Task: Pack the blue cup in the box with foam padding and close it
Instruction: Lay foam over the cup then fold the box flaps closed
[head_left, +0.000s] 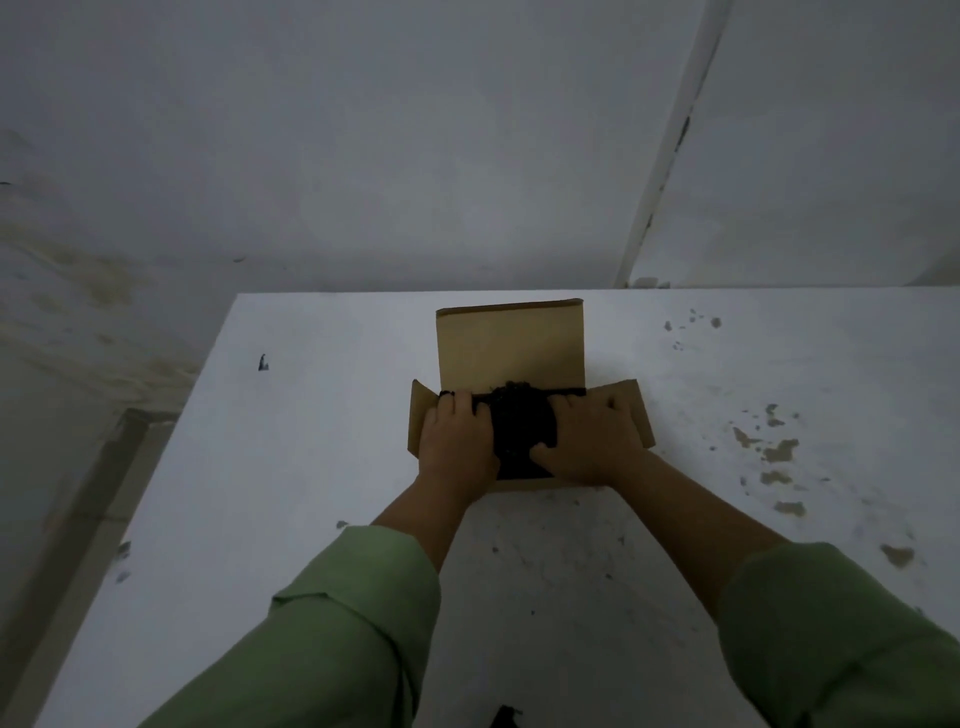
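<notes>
A brown cardboard box (511, 340) stands open on the white table (322, 426), its lid flap upright at the back and side flaps spread left and right. Black foam padding (522, 426) fills the box. My left hand (457, 441) lies flat on the foam's left side, fingers straight. My right hand (592, 441) presses on the foam's right side, thumb stretched toward the middle. The blue cup is hidden; I cannot see it under the foam or anywhere else.
The table carries chipped, stained patches (779, 452) on its right part and a small dark mark (263, 362) at the left. A grey wall stands right behind the table. A dark scrap (504, 717) lies at the near edge.
</notes>
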